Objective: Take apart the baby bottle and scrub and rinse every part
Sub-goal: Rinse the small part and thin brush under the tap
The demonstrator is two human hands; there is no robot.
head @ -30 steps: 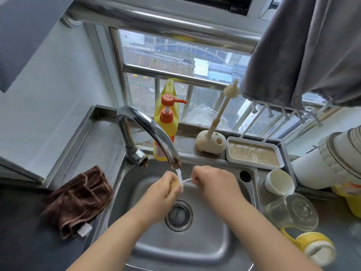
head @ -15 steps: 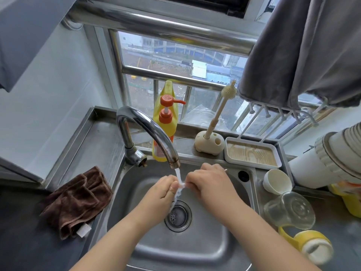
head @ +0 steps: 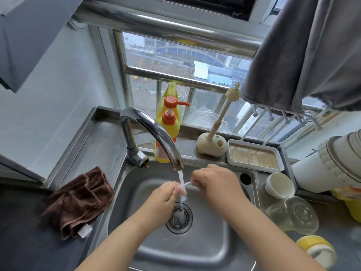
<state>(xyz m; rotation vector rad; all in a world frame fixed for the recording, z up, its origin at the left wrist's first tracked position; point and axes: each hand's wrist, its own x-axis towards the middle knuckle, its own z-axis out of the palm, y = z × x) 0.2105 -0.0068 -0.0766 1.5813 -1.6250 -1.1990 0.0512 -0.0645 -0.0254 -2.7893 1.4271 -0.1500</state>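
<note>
Both of my hands meet under the running tap [head: 154, 133], over the steel sink [head: 214, 241]. With my left hand [head: 166, 196] I pinch one end of a thin white straw-like piece [head: 188, 183] from the baby bottle, fingers curled round it right where the stream of water [head: 181, 178] falls; what exactly that end carries is blurred by the splash. With my right hand [head: 214, 180] I hold the other end, knuckles up and fingers closed on it. Directly below my hands sits the drain strainer [head: 179, 217]. To the right of my right hand, on the counter, a clear bottle body [head: 293, 214] lies on its side, a white cup-shaped cap [head: 280, 184] just behind it and a yellow collar [head: 316, 249] nearer to me. Beyond my hands on the ledge stand a yellow soap bottle [head: 168, 124], a bottle brush [head: 222, 118] in its holder and a white tray [head: 254, 156]. Well to the left of my left hand lies a brown cloth [head: 78, 200].
</note>
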